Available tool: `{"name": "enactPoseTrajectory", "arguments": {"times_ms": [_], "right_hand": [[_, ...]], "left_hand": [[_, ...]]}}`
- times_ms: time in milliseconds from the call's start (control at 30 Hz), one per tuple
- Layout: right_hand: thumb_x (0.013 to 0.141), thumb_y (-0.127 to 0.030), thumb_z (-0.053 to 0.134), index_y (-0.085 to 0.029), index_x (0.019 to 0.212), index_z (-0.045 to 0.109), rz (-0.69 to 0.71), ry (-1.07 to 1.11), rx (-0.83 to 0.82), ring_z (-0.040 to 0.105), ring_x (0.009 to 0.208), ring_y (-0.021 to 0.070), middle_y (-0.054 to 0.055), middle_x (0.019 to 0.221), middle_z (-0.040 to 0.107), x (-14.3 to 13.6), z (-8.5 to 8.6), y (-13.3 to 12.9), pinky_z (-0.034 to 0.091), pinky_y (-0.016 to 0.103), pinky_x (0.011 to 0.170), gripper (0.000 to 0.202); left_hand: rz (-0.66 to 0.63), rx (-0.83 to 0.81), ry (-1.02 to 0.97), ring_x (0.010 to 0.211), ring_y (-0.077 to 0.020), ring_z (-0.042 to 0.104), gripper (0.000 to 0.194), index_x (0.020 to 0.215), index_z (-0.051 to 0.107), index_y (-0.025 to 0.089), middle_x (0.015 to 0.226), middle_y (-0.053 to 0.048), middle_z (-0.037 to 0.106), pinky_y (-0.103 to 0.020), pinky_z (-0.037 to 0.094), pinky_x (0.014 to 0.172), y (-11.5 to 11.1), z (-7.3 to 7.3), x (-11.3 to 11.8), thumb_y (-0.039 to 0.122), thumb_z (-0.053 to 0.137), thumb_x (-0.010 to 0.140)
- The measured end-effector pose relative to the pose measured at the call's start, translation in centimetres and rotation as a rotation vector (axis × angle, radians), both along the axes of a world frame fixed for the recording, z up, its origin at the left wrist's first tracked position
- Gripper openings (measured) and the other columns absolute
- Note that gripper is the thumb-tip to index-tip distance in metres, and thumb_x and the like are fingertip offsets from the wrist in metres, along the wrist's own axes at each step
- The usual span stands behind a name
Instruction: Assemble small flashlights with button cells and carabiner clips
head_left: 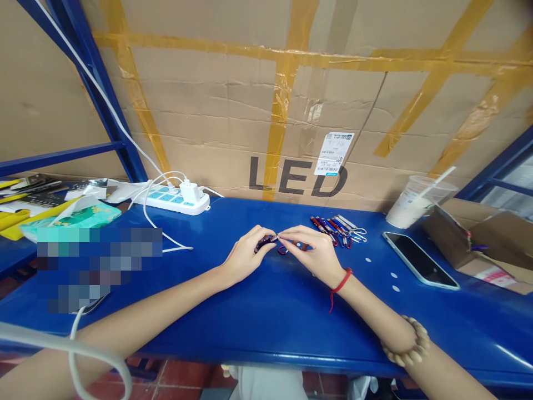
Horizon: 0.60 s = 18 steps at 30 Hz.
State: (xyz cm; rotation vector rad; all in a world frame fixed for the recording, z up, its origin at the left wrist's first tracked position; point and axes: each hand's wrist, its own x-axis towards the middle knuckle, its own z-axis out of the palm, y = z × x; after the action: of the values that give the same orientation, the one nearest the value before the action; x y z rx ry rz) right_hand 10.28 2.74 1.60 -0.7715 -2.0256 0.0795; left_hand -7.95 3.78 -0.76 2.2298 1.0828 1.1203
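Above the blue table, my left hand (249, 250) is closed around a small dark, shiny keychain flashlight (265, 243), its fingers hiding much of the tube. My right hand (312, 250) pinches at the metal end of the same flashlight, and the fingertips of both hands nearly meet there. A red carabiner clip (283, 250) shows just under the right fingertips; whether it is joined to the held tube I cannot tell. To the right of my right hand lies a row of several red, blue and silver keychain flashlights (333, 226) with carabiner clips.
At the back left sits a white power strip (170, 199) with a plugged-in charger and cable. On the right are a phone (420, 260), a plastic cup (410, 205) with a straw, and an open cardboard box (449, 239). Small white discs (393, 275) dot the blue table (258, 322).
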Motion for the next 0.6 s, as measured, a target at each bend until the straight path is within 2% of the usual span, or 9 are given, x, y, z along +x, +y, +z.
{"name": "enactPoseTrajectory", "arguments": {"times_ms": [133, 300, 433, 600], "right_hand": [[0.084, -0.019, 0.058, -0.019, 0.085, 0.071, -0.006, -0.006, -0.013, 0.064, 0.074, 0.0132, 0.003, 0.087, 0.069, -0.01, -0.02, -0.02, 0.051, 0.02, 0.056, 0.013], [0.084, -0.023, 0.059, -0.02, 0.085, 0.071, -0.025, -0.039, -0.049, 0.06, 0.062, 0.0097, 0.003, 0.091, 0.067, 0.12, -0.29, 0.03, 0.048, 0.02, 0.053, 0.013], [0.084, -0.029, 0.059, -0.021, 0.086, 0.071, -0.043, -0.097, -0.067, 0.056, 0.054, 0.0066, 0.004, 0.098, 0.065, 0.25, -0.51, 0.15, 0.046, 0.02, 0.049, 0.014], [0.086, -0.032, 0.056, -0.023, 0.085, 0.071, -0.052, -0.162, -0.044, 0.061, 0.07, 0.0109, 0.004, 0.101, 0.064, 0.34, -0.57, 0.23, 0.044, 0.019, 0.049, 0.017]], "left_hand": [[0.004, 0.0, 0.004, 0.072, -0.0111, 0.055, 0.013, 0.096, 0.056, 0.021, 0.089, -0.001, 0.056, -0.021, 0.045, 0.062, 0.0, 0.04, -0.02, 0.027, 0.05, 0.086], [-0.002, 0.005, 0.004, 0.072, -0.0113, 0.055, 0.013, 0.097, 0.056, 0.021, 0.089, -0.001, 0.056, -0.021, 0.045, 0.062, 0.04, -0.03, -0.08, 0.026, 0.049, 0.087], [-0.031, 0.047, 0.025, 0.079, -0.013, 0.056, 0.015, 0.099, 0.056, 0.021, 0.092, -0.002, 0.057, -0.023, 0.046, 0.068, 0.03, -0.11, -0.18, 0.024, 0.047, 0.087], [-0.055, 0.065, 0.049, 0.086, -0.0146, 0.056, 0.015, 0.099, 0.056, 0.022, 0.094, -0.002, 0.057, -0.025, 0.046, 0.073, 0.04, -0.22, -0.31, 0.022, 0.046, 0.087]]}}
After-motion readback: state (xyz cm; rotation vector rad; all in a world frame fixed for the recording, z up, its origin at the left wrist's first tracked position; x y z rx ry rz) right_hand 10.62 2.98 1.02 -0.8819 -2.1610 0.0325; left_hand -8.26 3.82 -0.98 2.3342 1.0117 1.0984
